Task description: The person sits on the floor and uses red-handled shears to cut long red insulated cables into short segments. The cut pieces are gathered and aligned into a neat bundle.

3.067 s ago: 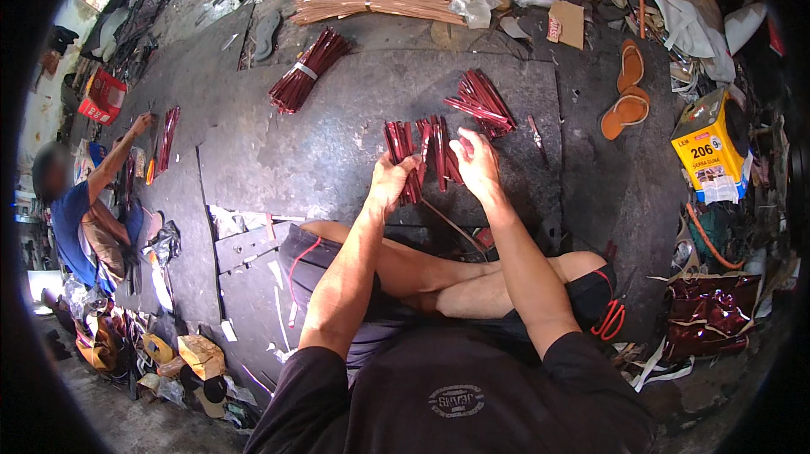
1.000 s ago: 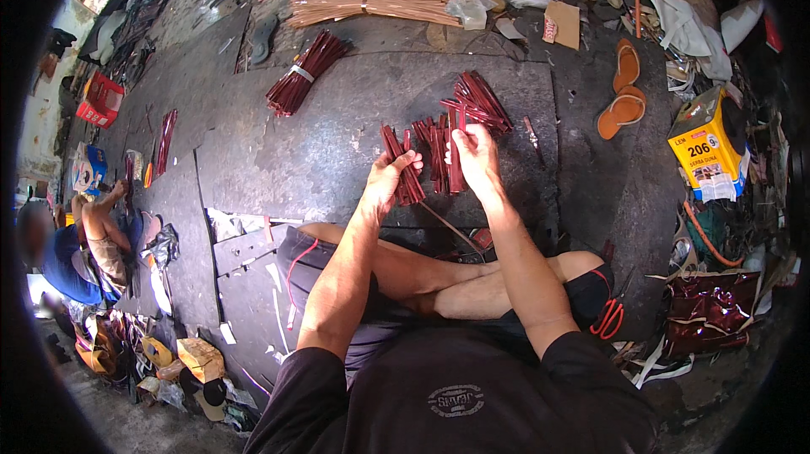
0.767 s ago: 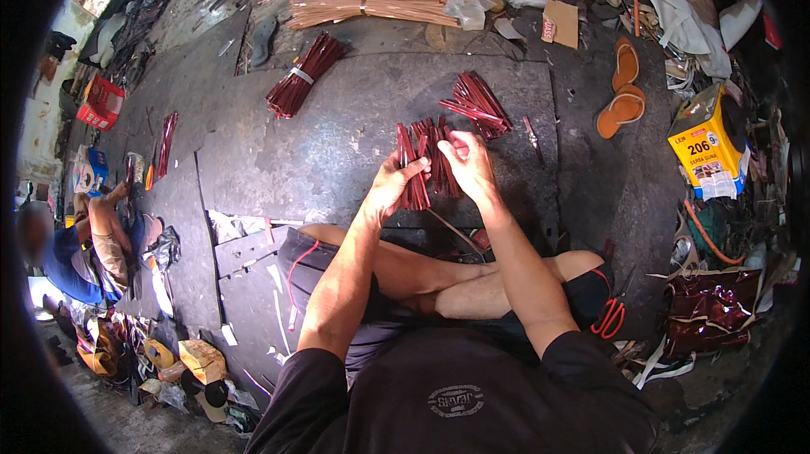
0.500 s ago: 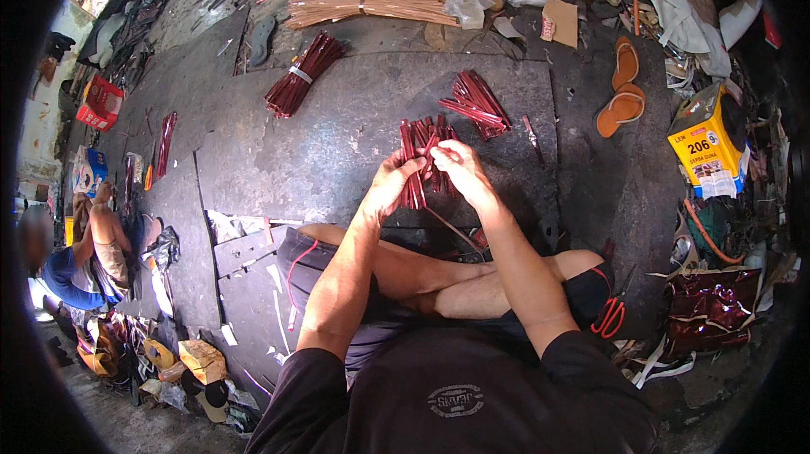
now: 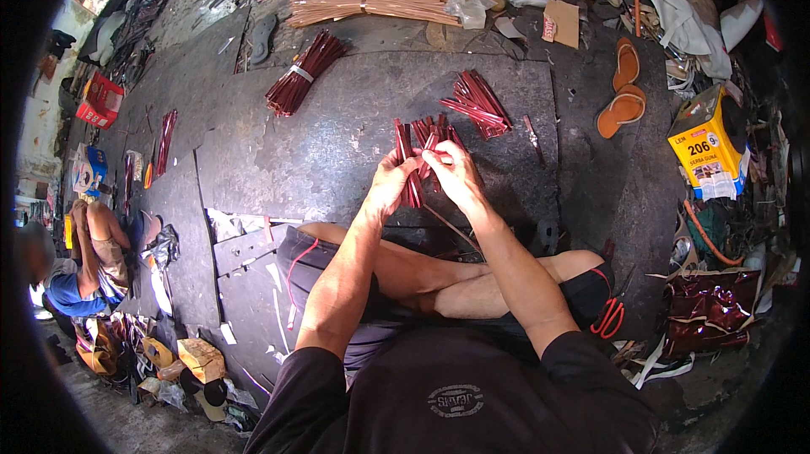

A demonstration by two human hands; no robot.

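Note:
In front of my crossed legs, my left hand (image 5: 391, 182) is closed around a small bunch of shiny dark red strips (image 5: 403, 137), which stick out above and below the fingers. Close beside it, my right hand (image 5: 456, 179) pinches a strip (image 5: 430, 143) of the same kind, the fingertips of both hands nearly meeting. More red strips (image 5: 445, 130) lie on the dark board just behind the right fingers, partly hidden by them. A loose pile of red strips (image 5: 479, 105) rests farther back to the right. Farther left lies a thick red bundle (image 5: 305, 72) with a pale band around it.
Bundles of tan strips (image 5: 371, 7) lie at the back. Orange sandals (image 5: 623, 108) and a yellow box (image 5: 707, 146) are on the right. Red-handled scissors (image 5: 608, 317) lie by my right knee. Another person (image 5: 80, 272) sits at the far left.
My right hand has shifted slightly left, and the strips in my left hand have tilted a little left. The person at the far left has changed posture.

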